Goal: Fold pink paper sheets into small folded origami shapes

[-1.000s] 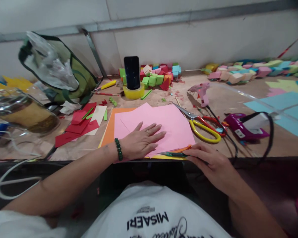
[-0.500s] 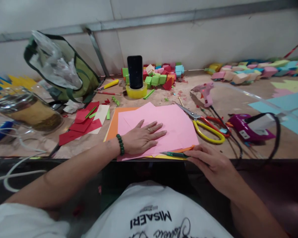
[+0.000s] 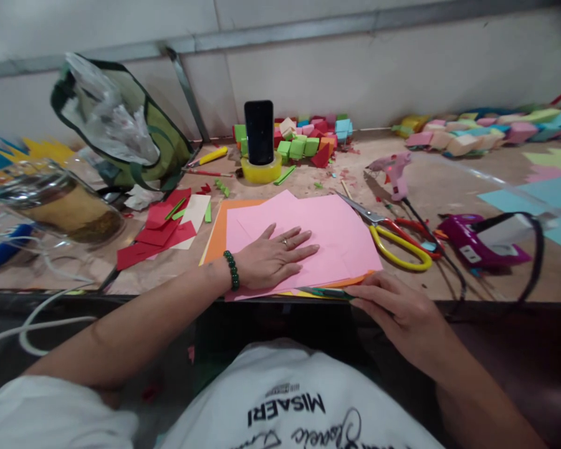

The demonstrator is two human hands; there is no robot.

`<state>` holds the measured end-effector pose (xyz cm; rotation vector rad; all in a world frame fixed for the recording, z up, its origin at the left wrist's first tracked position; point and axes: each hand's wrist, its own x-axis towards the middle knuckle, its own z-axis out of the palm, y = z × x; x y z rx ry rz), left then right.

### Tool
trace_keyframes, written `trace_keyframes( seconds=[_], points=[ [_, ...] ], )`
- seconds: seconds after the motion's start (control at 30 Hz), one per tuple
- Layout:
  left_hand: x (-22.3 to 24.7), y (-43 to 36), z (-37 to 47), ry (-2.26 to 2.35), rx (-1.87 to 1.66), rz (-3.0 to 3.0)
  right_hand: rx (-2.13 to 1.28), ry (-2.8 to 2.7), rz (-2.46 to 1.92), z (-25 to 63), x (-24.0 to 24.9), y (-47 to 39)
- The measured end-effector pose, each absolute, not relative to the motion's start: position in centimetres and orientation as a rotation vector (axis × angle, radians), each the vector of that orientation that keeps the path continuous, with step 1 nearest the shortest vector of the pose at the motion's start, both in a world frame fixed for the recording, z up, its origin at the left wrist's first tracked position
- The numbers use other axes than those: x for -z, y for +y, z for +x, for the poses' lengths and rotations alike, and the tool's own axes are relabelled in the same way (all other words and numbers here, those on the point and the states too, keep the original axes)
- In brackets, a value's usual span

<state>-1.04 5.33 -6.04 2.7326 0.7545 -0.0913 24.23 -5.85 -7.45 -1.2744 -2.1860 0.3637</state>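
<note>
Pink paper sheets (image 3: pixel 327 231) lie on top of orange paper (image 3: pixel 217 234) at the front edge of the table. My left hand (image 3: pixel 280 257) rests flat on the pink sheets, fingers spread, a green bead bracelet (image 3: pixel 232 270) at the wrist. At the sheets' lower right edge my right hand (image 3: pixel 393 305) pinches a green cutter (image 3: pixel 330 292), which points left along the table edge. An orange paper corner (image 3: pixel 358 280) sticks out beside its fingertips. Yellow paper shows below the pink.
Yellow-handled scissors (image 3: pixel 399 249) and a purple tool (image 3: pixel 481 242) lie right, a pink glue gun (image 3: pixel 395 174) behind. A phone (image 3: pixel 259 132) stands in a tape roll (image 3: pixel 262 172). Red paper pieces (image 3: pixel 156 234), a jar (image 3: pixel 70 206) and a green bag (image 3: pixel 156 137) are left.
The whole view has shifted slightly, so the table items appear a little further right. Both hands keep nearly the same place on the paper, and the right still grips the cutter.
</note>
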Motion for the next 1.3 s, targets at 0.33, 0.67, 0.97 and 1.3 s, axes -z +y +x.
trace_keyframes(
  seconds=[0.33,0.67,0.97,1.3],
  points=[
    [6.2,5.3,-1.1,0.768,0.074,2.735,-0.354,-2.211,-1.241,22.6,7.4,-5.8],
    [6.0,5.4,-1.0,0.760,0.090,2.730,-0.347,-2.213,-1.226,21.2,7.1,-5.7],
    [5.8,5.2,-1.1,0.760,0.057,2.699,-0.407,-2.204,-1.193,20.5,6.9,-6.6],
    [6.2,5.4,-1.4,0.961,-0.180,2.648,0.343,-1.698,-1.703,28.9,7.3,-2.0]
  ],
)
